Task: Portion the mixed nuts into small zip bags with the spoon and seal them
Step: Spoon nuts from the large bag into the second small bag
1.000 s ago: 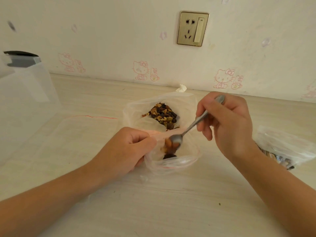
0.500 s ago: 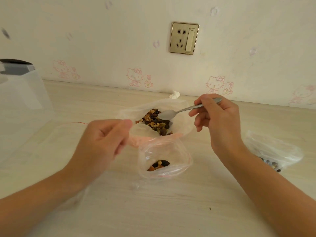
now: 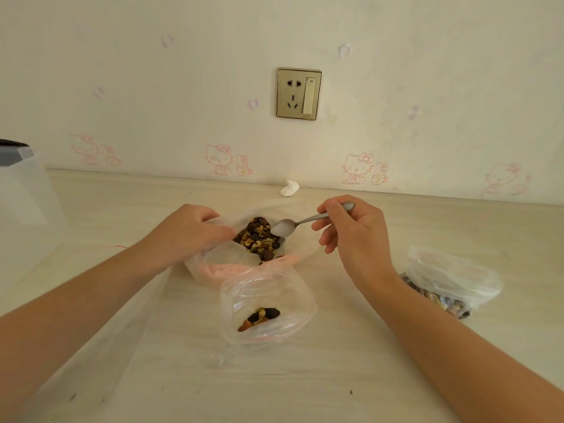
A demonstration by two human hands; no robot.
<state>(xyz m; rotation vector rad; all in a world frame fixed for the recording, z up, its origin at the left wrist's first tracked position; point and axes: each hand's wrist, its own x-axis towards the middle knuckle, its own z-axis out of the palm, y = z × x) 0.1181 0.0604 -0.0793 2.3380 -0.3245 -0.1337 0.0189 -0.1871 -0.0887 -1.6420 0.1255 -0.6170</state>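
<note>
The left hand [image 3: 195,230] has quit the small bag [image 3: 294,290] for the big bag [image 3: 219,265], and the spoon [image 3: 283,228], now empty, has swung back over the supply: one spoonful delivered, a second scoop apparently next. Nearest, at six o'clock of the big bag, the small bag lies open and unsealed on the table [image 3: 335,377], a thin clump of nuts [image 3: 259,317] at its bottom. Beyond, left fingers curl to pinch the big bag's nine o'clock rim. The right hand [image 3: 351,233], at three o'clock, pinches the spoon's handle, bowl bare above the dark heap [image 3: 259,239]. A third bag [image 3: 451,279] holding nuts lies at four o'clock, with a tissue [image 3: 289,188] and socket [image 3: 299,93] at twelve.
</note>
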